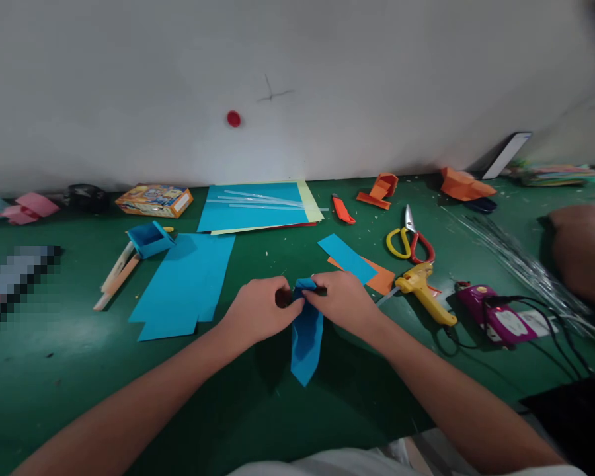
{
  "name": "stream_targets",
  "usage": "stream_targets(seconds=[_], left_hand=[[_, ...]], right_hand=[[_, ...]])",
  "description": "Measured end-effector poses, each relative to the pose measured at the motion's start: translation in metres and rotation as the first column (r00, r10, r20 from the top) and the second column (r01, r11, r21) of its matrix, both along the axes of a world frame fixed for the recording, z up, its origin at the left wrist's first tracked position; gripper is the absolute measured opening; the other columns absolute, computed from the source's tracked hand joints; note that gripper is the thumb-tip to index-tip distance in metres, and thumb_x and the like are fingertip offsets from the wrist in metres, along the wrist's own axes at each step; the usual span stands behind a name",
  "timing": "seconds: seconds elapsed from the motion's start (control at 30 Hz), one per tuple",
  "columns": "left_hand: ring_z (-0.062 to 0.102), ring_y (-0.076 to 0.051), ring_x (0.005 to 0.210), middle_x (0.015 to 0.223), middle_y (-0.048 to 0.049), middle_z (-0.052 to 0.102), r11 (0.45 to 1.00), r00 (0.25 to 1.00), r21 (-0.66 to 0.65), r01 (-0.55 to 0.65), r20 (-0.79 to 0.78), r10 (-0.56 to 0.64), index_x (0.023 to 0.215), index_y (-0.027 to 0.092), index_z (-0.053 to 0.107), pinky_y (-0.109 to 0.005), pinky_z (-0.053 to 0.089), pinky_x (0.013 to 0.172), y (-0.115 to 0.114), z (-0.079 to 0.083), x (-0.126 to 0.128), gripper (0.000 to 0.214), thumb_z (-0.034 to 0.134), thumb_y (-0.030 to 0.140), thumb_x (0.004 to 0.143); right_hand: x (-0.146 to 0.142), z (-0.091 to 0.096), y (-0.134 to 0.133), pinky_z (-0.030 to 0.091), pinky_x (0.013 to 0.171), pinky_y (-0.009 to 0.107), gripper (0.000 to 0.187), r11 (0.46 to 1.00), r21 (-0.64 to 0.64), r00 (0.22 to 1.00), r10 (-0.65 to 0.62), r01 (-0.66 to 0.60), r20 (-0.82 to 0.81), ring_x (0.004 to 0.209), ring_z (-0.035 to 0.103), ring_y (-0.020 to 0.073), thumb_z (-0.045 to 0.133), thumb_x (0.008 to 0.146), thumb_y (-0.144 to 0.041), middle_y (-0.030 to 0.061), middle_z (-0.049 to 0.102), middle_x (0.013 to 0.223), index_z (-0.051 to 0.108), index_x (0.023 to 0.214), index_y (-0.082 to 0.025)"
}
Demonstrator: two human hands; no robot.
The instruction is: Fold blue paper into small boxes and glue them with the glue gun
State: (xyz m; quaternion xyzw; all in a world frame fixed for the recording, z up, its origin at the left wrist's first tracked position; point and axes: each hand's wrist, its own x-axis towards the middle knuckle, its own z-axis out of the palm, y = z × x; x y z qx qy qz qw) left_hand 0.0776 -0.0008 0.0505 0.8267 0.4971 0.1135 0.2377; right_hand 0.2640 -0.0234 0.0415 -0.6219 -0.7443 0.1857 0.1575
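A folded piece of blue paper [306,344] is pinched between my two hands near the middle of the table. My left hand [265,307] grips its upper left edge with thumb and fingers. On the opposite side, my right hand [344,297] pinches the upper right edge, the two thumbs almost meeting. The paper's lower end tapers to a point towards me. Just beyond my right hand lie a blue paper strip [347,258] and an orange paper piece [383,279]. Left of my hands is a larger cut blue sheet [188,277].
On the right are a yellow glue gun [426,294], scissors [410,238], a purple power strip [496,314] with cables, and wires [520,258] beside another person's arm [582,254]. Stacked sheets [258,210], a box [153,200] and a cutter [344,209] line the back.
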Motion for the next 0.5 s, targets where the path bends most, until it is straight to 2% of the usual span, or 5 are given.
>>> stream_targets(seconds=[0.13,0.37,0.5], left_hand=[[0.058,-0.021,0.056,0.056,-0.0039,0.059,0.996,0.96,-0.002,0.085,-0.267,-0.082,0.053,0.021,0.052,-0.03,0.027,0.05,0.001,0.005,0.0,0.039,0.052,0.04,0.087],[0.059,-0.022,0.058,0.062,-0.0063,0.062,0.992,0.944,-0.023,0.123,-0.305,-0.124,0.058,0.02,0.057,-0.03,0.025,0.05,0.002,0.001,0.001,0.042,0.044,0.042,0.091],[0.058,-0.021,0.057,0.062,-0.0061,0.06,0.994,0.93,-0.027,0.11,-0.35,-0.113,0.057,0.019,0.055,-0.03,0.022,0.049,0.004,-0.001,0.001,0.038,0.047,0.039,0.089]], right_hand=[[0.0,0.0,0.0,0.018,0.052,0.029,0.035,1.0,0.021,1.0,-0.012,0.012,-0.003,0.056,0.044,0.013,0.06,0.089,-0.029,-0.0022,0.049,0.057,0.044,0.06,-0.02],[-0.01,-0.004,-0.005,0.017,0.054,0.029,0.029,1.0,0.021,0.999,0.015,-0.016,0.036,0.059,0.045,0.0134,0.058,0.088,-0.025,-0.0009,0.053,0.061,0.047,0.061,-0.02],[-0.013,-0.005,-0.008,0.015,0.055,0.03,0.029,0.999,0.028,0.998,0.019,-0.02,0.056,0.059,0.044,0.0135,0.057,0.086,-0.025,-0.0005,0.052,0.06,0.046,0.061,-0.019]])
